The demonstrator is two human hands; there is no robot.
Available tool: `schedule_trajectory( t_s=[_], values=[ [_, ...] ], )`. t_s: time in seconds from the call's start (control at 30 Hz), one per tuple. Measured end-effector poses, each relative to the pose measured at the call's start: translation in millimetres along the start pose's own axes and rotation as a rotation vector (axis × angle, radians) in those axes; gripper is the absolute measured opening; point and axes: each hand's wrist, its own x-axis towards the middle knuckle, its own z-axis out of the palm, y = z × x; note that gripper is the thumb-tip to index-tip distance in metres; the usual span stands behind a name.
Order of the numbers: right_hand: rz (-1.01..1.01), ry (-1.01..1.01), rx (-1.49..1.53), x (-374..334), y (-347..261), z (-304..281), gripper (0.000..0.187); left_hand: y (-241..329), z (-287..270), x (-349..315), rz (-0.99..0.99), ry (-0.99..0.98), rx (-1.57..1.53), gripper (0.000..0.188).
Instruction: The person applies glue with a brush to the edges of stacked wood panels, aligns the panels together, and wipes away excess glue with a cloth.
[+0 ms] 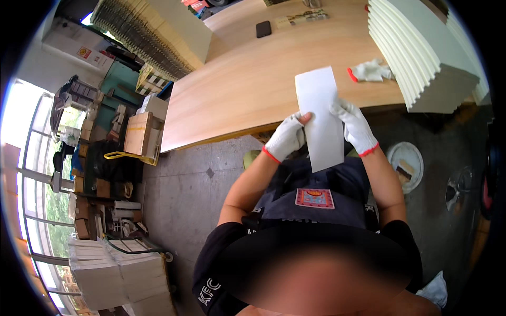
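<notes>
A long white sheet of paper or thin card (321, 121) is held up between my two hands, over the near edge of the wooden table. My left hand (289, 136), in a white knit glove with a red cuff, grips its left edge, and the bare thumb tip lies on its face. My right hand (356, 125), gloved the same way, closes on the right edge. The fingers behind the sheet are hidden. A loose white glove (371, 71) with a red cuff lies on the table beyond my right hand.
The wooden table (237, 95) bears a dark phone (263, 29), a tall stack of boards (153, 37) at left and white stacked panels (421, 58) at right. A white bucket (406, 163) with a brush stands on the floor. A loaded cart (121, 268) is at lower left.
</notes>
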Motion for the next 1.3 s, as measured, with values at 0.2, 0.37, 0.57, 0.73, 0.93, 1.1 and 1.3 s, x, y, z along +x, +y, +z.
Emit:
schedule_trajectory(
  t_s=[0.2, 0.37, 0.57, 0.73, 0.93, 1.1, 1.3],
  values=[
    [0.153, -0.037, 0.151, 5.8, 2.7, 1.5, 0.041, 18.7, 23.2, -9.0, -0.009, 0.100, 0.405, 0.026],
    [-0.007, 0.012, -0.152, 14.0, 5.7, -6.0, 0.043, 36.9, 38.3, -24.7, 0.189, 0.167, 0.543, 0.031],
    [0.180, -0.056, 0.235, 15.8, 4.1, 11.7, 0.047, 34.5, 34.2, -3.3, 0.089, 0.119, 0.232, 0.032],
    [0.050, -0.026, -0.143, 23.5, -5.5, -0.2, 0.040, 52.9, 22.5, 1.2, 0.150, 0.214, 0.484, 0.032],
    [0.058, -0.122, 0.368, 28.3, 20.4, 2.7, 0.051, 48.8, 19.8, 26.9, 0.016, 0.093, 0.225, 0.043],
    [0.098, 0.001, -0.228, 25.7, -1.9, -31.2, 0.047, 57.6, 8.6, 51.8, 0.066, 0.240, 0.301, 0.038],
    [0.104, -0.086, 0.308, 17.7, 13.0, -37.7, 0.048, 44.0, 26.3, 62.0, -0.013, 0.098, 0.022, 0.031]
  ],
)
